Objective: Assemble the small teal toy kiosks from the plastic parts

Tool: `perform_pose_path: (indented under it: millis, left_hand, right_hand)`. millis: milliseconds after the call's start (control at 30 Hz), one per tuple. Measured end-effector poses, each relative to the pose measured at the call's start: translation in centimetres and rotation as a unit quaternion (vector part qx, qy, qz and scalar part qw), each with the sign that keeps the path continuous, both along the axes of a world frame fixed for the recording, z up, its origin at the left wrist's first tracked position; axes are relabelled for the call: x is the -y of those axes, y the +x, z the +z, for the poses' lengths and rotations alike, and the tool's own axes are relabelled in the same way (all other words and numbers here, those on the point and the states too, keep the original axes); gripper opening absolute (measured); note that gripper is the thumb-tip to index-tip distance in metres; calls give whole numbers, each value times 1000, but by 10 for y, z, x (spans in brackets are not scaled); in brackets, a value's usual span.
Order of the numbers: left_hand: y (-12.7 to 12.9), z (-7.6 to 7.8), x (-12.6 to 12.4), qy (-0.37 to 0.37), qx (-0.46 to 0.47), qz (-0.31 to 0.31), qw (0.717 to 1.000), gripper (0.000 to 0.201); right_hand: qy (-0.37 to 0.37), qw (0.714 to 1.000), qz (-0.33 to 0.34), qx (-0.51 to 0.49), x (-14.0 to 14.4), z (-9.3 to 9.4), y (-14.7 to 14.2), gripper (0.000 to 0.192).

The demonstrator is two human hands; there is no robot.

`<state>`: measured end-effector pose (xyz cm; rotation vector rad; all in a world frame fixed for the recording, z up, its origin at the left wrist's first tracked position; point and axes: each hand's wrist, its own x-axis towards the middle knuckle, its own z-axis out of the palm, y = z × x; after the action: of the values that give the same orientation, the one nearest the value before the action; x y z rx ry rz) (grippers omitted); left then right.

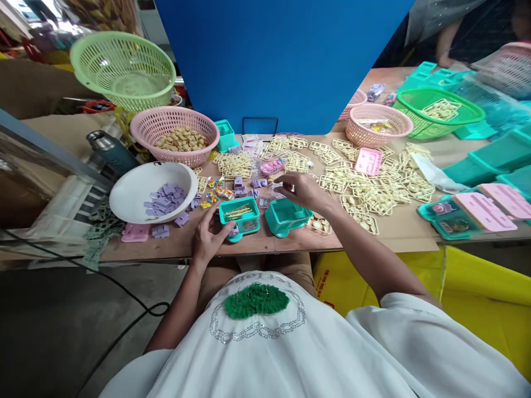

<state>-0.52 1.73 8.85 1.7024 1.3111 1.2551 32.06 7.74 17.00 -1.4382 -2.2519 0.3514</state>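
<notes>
Before a blue panel (265, 66), the table (398, 242) is strewn with cream pieces (369, 182). Near its edge, a teal box (244, 232) is clamped in the left grip (206, 235), beside a second box (287, 220); whether anything is pinched in the right grip (305, 190) cannot be told. That first box is best steadied level, so no sticks (238, 212) spill.

Teal boxes (286, 225), cream frames (365, 190), lilac pieces (168, 200), pink baskets (143, 134), blue board (269, 61).

Left hand (207, 235) in a loose curve, right hand (306, 190) farther forward, palm-down
</notes>
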Motion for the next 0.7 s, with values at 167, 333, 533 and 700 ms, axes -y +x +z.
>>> perform_pose_path:
  millis: [167, 333, 533, 700]
  left_hand:
    - [1, 5, -20, -40, 49, 1, 998, 69]
    - [1, 9, -30, -58, 60, -12, 996, 63]
    - [-2, 3, -19, -46, 60, -26, 997, 67]
    - [-6, -2, -1, -15, 5, -51, 999, 74]
  right_hand:
    - [3, 1000, 0, -9, 8, 2, -1, 28]
    - [7, 1000, 8, -4, 17, 4, -2, 25]
    - [15, 1000, 10, -3, 32, 6, -7, 26]
    - [20, 999, 41, -27, 40, 10, -22, 29]
